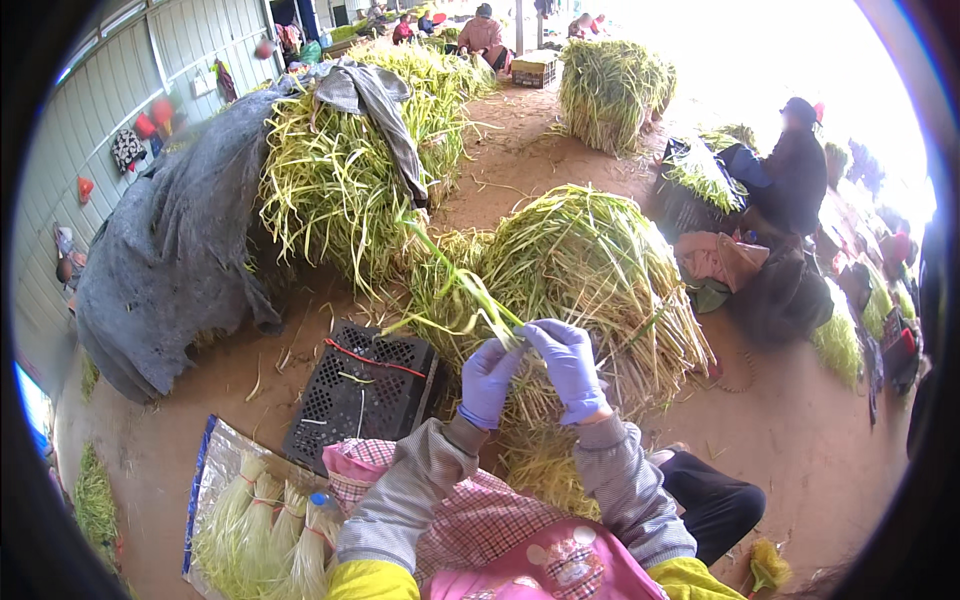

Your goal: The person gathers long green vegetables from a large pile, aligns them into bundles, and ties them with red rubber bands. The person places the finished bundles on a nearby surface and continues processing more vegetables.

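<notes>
My left hand [489, 376], in a purple glove, pinches the lower end of a few long green leafy stalks [480, 289]. My right hand [562, 364], gloved alike, has its fingertips closed on the same stalks, close beside the left. The leaves point up and to the left, with a pale yellow leaf hanging off. Behind my hands stands a large heap of leafy green stalks [592, 262]. Tied bundles of pale stalks [255, 517] lie on a silvery sheet [214, 442] at the lower left.
A black plastic crate [352, 397] bears a red tie [375, 358]. Grey cloth [180, 232] covers part of a taller stalk heap [337, 172]. A person in dark clothes [791, 176] sits at the right; others sit farther back. A yellow-tipped brush-like thing [766, 564] lies lower right.
</notes>
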Demonstrator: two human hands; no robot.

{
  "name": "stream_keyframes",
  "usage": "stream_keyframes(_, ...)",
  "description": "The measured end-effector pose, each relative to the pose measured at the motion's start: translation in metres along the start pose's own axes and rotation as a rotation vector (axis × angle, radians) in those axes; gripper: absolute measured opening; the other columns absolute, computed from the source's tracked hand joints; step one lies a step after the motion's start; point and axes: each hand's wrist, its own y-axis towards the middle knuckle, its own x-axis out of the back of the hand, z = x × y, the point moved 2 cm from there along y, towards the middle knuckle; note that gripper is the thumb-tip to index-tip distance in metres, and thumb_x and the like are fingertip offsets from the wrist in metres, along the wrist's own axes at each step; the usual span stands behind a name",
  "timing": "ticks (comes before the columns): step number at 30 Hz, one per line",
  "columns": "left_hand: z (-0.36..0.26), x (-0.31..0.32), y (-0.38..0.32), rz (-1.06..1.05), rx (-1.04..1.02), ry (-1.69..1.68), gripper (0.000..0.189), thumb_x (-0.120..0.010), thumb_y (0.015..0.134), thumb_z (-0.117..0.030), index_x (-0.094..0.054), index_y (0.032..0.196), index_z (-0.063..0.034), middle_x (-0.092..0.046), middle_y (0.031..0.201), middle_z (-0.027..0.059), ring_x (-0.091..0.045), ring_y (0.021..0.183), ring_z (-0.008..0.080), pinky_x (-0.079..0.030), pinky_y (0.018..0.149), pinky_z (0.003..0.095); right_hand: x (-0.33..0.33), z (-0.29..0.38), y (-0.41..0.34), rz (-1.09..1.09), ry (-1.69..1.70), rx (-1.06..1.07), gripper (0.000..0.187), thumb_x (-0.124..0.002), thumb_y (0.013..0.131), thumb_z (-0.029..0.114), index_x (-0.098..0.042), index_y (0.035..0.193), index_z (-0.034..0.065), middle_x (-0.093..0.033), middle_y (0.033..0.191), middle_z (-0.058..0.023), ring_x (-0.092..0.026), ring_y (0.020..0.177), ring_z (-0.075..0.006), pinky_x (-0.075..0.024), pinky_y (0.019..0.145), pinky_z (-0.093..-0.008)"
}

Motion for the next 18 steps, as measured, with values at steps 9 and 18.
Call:
stream_keyframes(9, 0.008, 0.050, 0.003, -0.152, 0.064, 0.157, 0.017, -0.059, 0.088, -0.007, -0.061, 0.103, 0.0008, -0.064, 0.094, 0.0036, -0.059, 0.082, 0.0083, -0.047, 0.074, 0.0204, -0.047, -0.032, 0.020, 0.118, -0.075, -0.031, 0.021, -0.061, 0.087, 0.018, -0.065, 0.092, -0.0018, -0.066, 0.083, -0.0071, -0.058, 0.073, -0.0089, -0.0457, 0.067, -0.0240)
stream_keyframes(18, 0.022, 0.052, 0.000, -0.139, 0.057, 0.390, 0.014, -0.061, 0.088, -0.010, -0.062, 0.097, 0.0009, -0.064, 0.086, 0.0007, -0.055, 0.076, 0.0049, -0.045, 0.068, 0.0202, -0.040, -0.060, 0.014, 0.146, -0.164, 0.133, 0.028, -0.059, 0.089, 0.021, -0.062, 0.098, -0.0057, -0.063, 0.082, -0.0029, -0.054, 0.075, -0.0088, -0.0449, 0.067, -0.0238)
